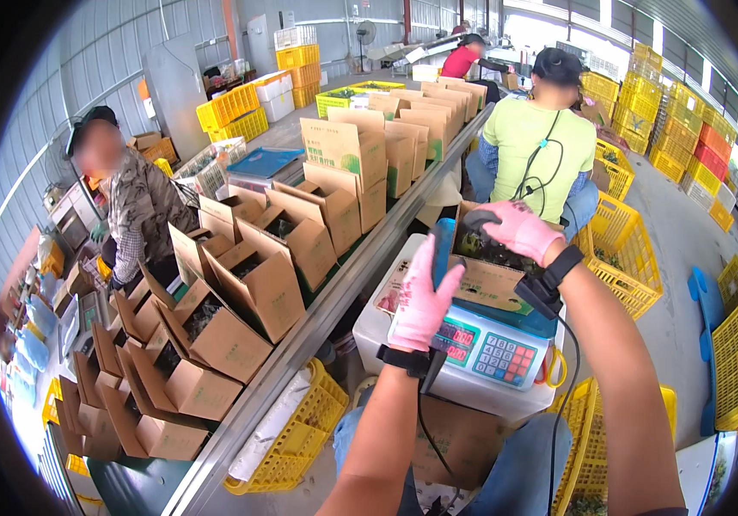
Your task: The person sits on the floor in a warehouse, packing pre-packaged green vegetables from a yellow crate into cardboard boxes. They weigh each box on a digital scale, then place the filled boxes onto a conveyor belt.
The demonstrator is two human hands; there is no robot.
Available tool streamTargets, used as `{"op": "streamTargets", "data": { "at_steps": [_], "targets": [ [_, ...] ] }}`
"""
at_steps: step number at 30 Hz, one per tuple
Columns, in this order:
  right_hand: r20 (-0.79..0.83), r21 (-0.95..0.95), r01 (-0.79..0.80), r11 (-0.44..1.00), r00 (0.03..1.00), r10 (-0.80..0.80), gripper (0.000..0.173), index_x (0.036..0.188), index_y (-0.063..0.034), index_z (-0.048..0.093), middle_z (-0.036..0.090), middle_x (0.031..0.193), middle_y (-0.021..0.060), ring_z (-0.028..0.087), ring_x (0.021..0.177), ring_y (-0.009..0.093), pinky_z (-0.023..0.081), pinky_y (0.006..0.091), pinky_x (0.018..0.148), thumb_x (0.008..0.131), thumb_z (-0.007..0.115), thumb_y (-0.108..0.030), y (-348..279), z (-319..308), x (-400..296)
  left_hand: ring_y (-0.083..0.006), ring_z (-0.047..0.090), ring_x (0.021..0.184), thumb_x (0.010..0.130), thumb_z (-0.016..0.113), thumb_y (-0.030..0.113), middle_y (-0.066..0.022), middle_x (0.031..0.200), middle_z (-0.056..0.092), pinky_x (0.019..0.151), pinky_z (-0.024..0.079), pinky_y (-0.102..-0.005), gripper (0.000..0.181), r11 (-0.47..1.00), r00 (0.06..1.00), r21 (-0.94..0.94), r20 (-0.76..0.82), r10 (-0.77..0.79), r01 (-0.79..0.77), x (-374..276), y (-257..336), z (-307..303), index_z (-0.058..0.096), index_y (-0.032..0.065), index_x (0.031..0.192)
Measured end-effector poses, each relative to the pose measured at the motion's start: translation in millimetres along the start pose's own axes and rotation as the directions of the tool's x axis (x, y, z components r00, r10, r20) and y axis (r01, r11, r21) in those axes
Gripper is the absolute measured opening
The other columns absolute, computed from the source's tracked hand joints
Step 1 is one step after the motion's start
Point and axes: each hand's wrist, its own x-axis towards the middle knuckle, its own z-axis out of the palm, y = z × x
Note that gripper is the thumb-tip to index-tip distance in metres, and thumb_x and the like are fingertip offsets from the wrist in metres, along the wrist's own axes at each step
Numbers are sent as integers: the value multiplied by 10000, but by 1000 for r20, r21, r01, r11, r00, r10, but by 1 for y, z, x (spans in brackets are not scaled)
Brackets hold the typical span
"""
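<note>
Both my hands wear pink gloves with dark-coated palms and fingers. My left hand (pixel 425 297) is beside the near left corner of an uncovered cardboard carton (pixel 494 287), its fingers apart and holding nothing. My right hand (pixel 518 227) is over the carton, its fingers bent down; whether they grip anything is hidden. Dark plastic and some green produce (pixel 470 244) show inside. The carton rests on a digital weighing scale (pixel 501 355) with a keypad and lit red displays. Under the scale is a white foam box (pixel 375 329).
A metal-edged conveyor (pixel 336 313) runs along my left, with rows of open cartons (pixel 214 335). Yellow crates (pixel 626 258) stand at the right, another (pixel 298 432) below the conveyor. A person in a green shirt (pixel 530 148) sits ahead; another in camouflage (pixel 143 193) is across the conveyor. Cables hang from my wrists.
</note>
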Motion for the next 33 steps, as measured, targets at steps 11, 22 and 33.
{"op": "streamTargets", "data": {
  "at_steps": [11, 22, 33],
  "targets": [
    [46, 81, -11, 997, 999, 7, 324, 1112, -25, 589, 606, 1002, 136, 570, 828, 187, 459, 282, 734, 812, 537, -137, -26, -18, -18, -156, 549, 1025, 912, 534, 103, -119, 1178, 570, 905, 419, -267, 430, 980, 885, -178, -438, -155, 84, 11, -14, -69, 425, -10, 1313],
    [8, -54, 162, 985, 987, -162, 383, 1195, -21, 534, 583, 1048, 117, 566, 858, 193, 469, 280, 762, 837, 536, -159, 0, -17, -5, -155, 517, 1079, 857, 617, 112, -118, 1200, 565, 953, 386, -276, 471, 999, 943, 2, -330, -37, 40, 20, -15, -59, 464, -28, 1279],
    [83, -377, 135, 916, 990, -112, 197, 914, -17, 631, 631, 848, 210, 616, 818, 337, 474, 389, 735, 784, 574, -154, 3, 17, 11, -402, 429, 1211, 747, 710, 279, -284, 1338, 392, 1007, 363, -395, 583, 996, 995, 79, 94, 31, -38, 5, -13, 18, 486, 81, 1248]
  ]
}}
